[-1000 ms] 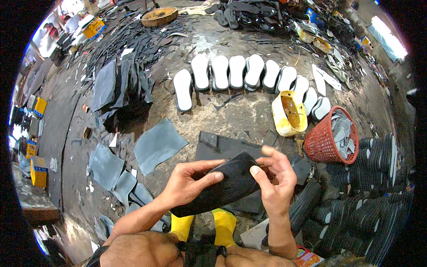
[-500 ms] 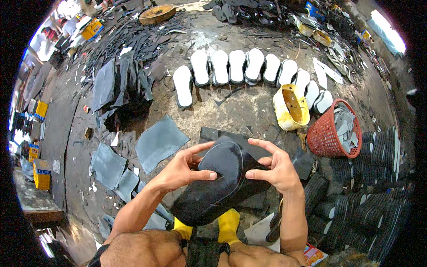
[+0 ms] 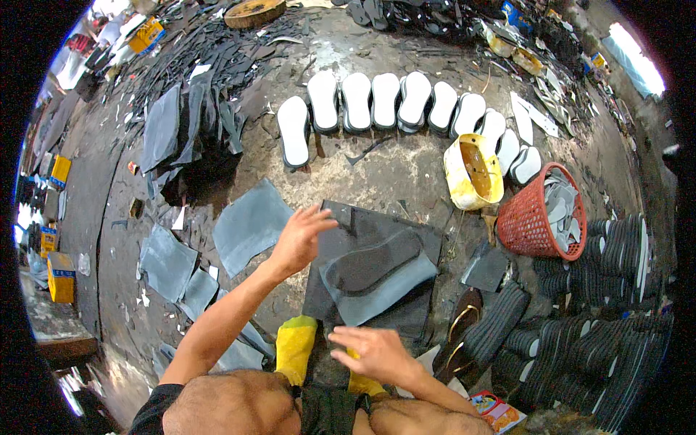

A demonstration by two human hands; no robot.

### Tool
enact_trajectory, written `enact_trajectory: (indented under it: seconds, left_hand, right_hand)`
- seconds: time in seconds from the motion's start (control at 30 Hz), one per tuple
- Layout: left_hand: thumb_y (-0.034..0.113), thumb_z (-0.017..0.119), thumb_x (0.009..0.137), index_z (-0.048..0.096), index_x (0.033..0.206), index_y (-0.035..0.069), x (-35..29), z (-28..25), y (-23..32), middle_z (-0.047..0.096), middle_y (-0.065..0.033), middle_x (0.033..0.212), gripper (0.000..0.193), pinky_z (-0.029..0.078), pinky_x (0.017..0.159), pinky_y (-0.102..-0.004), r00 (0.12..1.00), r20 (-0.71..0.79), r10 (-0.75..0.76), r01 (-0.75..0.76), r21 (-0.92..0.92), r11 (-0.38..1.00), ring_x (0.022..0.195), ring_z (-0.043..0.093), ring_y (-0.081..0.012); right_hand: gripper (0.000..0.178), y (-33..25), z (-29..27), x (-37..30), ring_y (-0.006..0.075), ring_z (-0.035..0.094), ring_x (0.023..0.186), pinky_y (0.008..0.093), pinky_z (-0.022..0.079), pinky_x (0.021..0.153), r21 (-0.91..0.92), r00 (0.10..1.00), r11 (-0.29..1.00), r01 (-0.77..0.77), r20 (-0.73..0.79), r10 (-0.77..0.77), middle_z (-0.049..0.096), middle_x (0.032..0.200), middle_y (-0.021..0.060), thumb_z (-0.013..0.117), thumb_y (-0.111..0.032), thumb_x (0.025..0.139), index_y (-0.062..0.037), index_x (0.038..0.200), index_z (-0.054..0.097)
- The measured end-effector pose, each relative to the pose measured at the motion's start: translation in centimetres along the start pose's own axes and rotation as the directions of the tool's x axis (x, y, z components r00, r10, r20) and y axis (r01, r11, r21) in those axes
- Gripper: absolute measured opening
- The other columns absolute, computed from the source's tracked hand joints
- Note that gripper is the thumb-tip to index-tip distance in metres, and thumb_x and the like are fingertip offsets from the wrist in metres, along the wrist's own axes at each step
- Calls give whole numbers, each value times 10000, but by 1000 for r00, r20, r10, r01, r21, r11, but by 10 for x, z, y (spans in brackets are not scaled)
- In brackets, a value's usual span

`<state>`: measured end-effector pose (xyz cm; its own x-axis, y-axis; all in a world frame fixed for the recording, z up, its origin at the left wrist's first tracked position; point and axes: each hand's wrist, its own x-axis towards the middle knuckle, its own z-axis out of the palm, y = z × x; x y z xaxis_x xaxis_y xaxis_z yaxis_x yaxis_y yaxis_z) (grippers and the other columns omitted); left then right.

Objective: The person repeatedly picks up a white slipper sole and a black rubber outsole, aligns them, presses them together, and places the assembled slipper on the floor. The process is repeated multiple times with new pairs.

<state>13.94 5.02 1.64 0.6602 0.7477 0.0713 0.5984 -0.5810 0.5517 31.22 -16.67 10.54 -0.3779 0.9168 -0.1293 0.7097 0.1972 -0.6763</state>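
On a black square mat (image 3: 341, 225) in front of my feet lies a grey rubber sheet (image 3: 391, 296). A dark sole-shaped piece (image 3: 373, 262) rests on it, slanting up to the right. Just left of the mat's upper corner hovers my left hand (image 3: 299, 238), fingers stretched and holding nothing. Nearer to me, my right hand (image 3: 375, 354) is above the yellow sock of my right foot, its fingers extended and nothing in them.
Beyond the mat is a curved row of white-topped soles (image 3: 355, 101). A yellow tub of brown liquid (image 3: 457, 174) and a red basket of offcuts (image 3: 515, 221) stand to the right, near stacked dark soles (image 3: 616, 275). Grey sheets (image 3: 250, 225) lie left.
Both hands have let go of the dark flexible piece they held up. A grey sheet with a sole shape now lies flat on the mat. My right hand has come down toward me.
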Motion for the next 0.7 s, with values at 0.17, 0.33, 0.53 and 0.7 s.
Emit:
enact_trajectory:
  seconds: [0.17, 0.33, 0.53, 0.7]
  left_hand:
    - [142, 689, 868, 630, 1317, 98, -47, 70, 31, 553, -177, 1445, 455, 293, 1208, -508, 960, 119, 254, -250, -50, 967, 1440, 416, -346]
    - [351, 672, 924, 654, 1310, 148, -65, 101, 46, 493, -97, 1504, 436, 258, 1209, -554, 964, 114, 239, -252, 116, 961, 1464, 333, -410]
    - [260, 756, 821, 657, 1241, 157, -32, 89, 19, 494, -95, 1464, 444, 295, 1188, -562, 909, 249, 335, -329, -65, 942, 1433, 351, -419]
    - [223, 783, 730, 608, 1294, 235, -19, 79, 5, 371, -118, 1580, 591, 248, 1205, -598, 903, 303, 305, -326, 21, 945, 1477, 292, -419]
  right_hand:
    - [273, 115, -3, 36, 303, 673, 1120, 420, 540, 936, -87, 793, 957, -278, -582, 178, 717, 1184, 118, 665, -257, 931, -78, 1128, 726]
    - [276, 186, -1, 61, 313, 645, 1182, 461, 524, 964, -329, 785, 850, -410, -602, 146, 692, 1266, 133, 629, -225, 946, -86, 1164, 727]
    - [256, 194, -64, 60, 287, 731, 943, 395, 561, 828, 114, 709, 850, -514, -502, 496, 761, 1021, 105, 677, -268, 912, -122, 1108, 753]
    - [212, 209, -131, 101, 298, 736, 877, 390, 567, 797, 64, 597, 938, -340, -757, 267, 759, 993, 124, 686, -175, 910, -97, 1097, 750]
